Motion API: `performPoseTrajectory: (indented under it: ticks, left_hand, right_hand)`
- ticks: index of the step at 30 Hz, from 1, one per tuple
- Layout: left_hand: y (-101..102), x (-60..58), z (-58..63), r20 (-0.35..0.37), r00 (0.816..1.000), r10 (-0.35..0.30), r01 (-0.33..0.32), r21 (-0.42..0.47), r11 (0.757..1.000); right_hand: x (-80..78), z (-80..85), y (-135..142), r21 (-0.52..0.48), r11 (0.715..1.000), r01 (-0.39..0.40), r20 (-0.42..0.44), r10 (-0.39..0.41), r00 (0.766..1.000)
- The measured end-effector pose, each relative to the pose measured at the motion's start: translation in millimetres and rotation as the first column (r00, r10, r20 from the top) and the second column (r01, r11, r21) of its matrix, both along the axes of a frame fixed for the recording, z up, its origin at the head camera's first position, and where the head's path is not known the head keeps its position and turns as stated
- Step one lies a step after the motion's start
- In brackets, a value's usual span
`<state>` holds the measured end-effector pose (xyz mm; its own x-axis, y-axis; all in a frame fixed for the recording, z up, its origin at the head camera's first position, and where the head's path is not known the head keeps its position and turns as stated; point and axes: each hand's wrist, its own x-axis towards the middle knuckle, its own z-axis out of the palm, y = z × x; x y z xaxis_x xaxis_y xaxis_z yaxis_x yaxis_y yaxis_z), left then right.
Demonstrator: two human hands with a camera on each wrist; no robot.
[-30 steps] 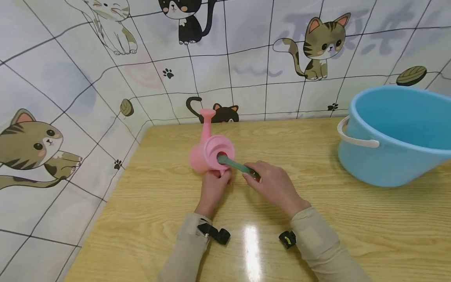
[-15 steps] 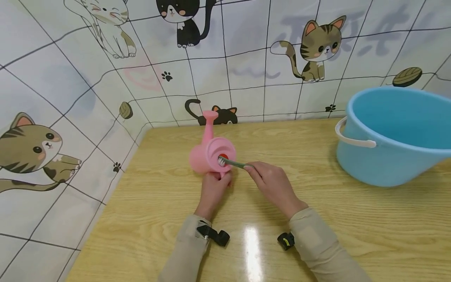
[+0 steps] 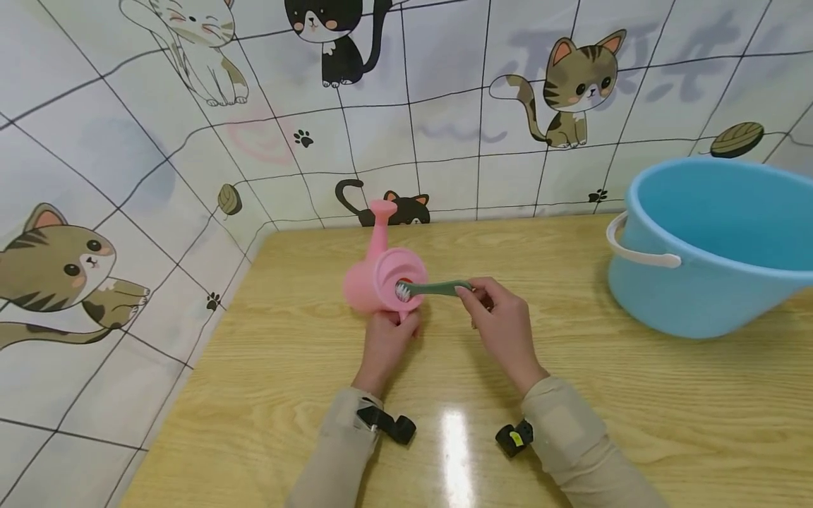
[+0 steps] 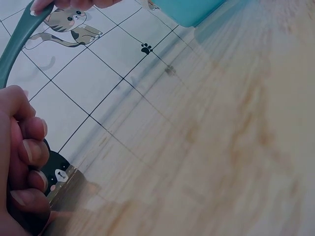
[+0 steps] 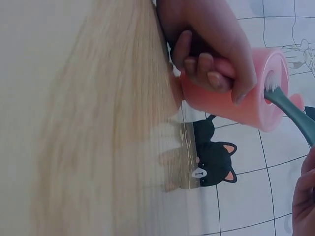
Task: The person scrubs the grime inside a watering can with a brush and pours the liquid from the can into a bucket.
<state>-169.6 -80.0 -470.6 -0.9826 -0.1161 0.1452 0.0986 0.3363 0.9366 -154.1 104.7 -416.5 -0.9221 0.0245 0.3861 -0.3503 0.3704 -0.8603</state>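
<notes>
A pink watering can (image 3: pixel 362 286) is tilted so that its open end faces me, its spout pointing away towards the back wall. My left hand (image 3: pixel 387 349) grips the can's handle; in the right wrist view the curled fingers (image 5: pixel 204 69) wrap round it. My right hand (image 3: pixel 504 328) pinches the handle of a green brush (image 3: pixel 438 288), which looks like a toothbrush. Its white bristles (image 3: pixel 403 291) are at the opening of the can, beside a red patch. The left wrist view shows the brush handle (image 4: pixel 17 42) under the right hand's fingertips.
A large light-blue bucket (image 3: pixel 686 303) with a white handle stands on the right of the wooden table (image 3: pixel 279 395). Walls (image 3: pixel 444 127) with a printed cat pattern border the table at the back and left.
The right hand has risen slightly and turned, so the brush now lies nearly level instead of sloping down to the right. Its bristles have come into sight. The left hand keeps its grip.
</notes>
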Motion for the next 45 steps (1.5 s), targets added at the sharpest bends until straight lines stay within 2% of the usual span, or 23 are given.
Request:
performPoseTrajectory:
  ticks: [5, 9, 14, 17, 27, 31, 40, 45]
  left_hand:
    - [1, -0.1, -0.4, 0.005, 1.000, 0.007, -0.007, 0.004, 1.000]
    - [2, -0.2, -0.6, -0.004, 1.000, -0.003, 0.003, 0.009, 1.000]
    - [1, -0.9, -1.0, -0.008, 1.000, -0.007, 0.007, -0.008, 1.000]
    - [1, -1.2, -1.5, -0.009, 1.000, -0.006, 0.006, -0.012, 1.000]
    - [1, -1.5, -2.1, -0.008, 1.000, 0.002, -0.002, 0.010, 1.000]
    - [1, -2.4, -1.2, -0.020, 1.000, 0.000, 0.000, 0.013, 1.000]
    - [1, -1.3, 2.6, -0.059, 0.998, -0.022, 0.026, 0.055, 0.998]
    - [-1, 0.2, 2.9, -0.034, 0.999, -0.018, 0.020, 0.052, 0.998]
  right_hand:
    - [2.2, 0.6, -4, -0.069, 0.997, -0.036, 0.071, 0.041, 0.997]
    - [2.4, -1.1, -6, -0.033, 0.993, -0.109, 0.100, 0.112, 0.989]
    - [2.6, -4.0, -8, 0.024, 0.976, -0.218, 0.151, 0.212, 0.966]
    - [2.9, -4.4, -9, 0.052, 0.967, -0.250, 0.167, 0.239, 0.957]
    - [1.9, 0.5, -4, 0.104, 0.958, -0.267, 0.219, 0.240, 0.946]
    - [0.7, 3.5, 1, 0.105, 0.963, -0.247, 0.218, 0.220, 0.951]
    - [0.0, 7.6, 4, 0.086, 0.965, -0.249, 0.195, 0.229, 0.954]
    - [0.3, 8.0, 3, 0.078, 0.973, -0.217, 0.210, 0.196, 0.958]
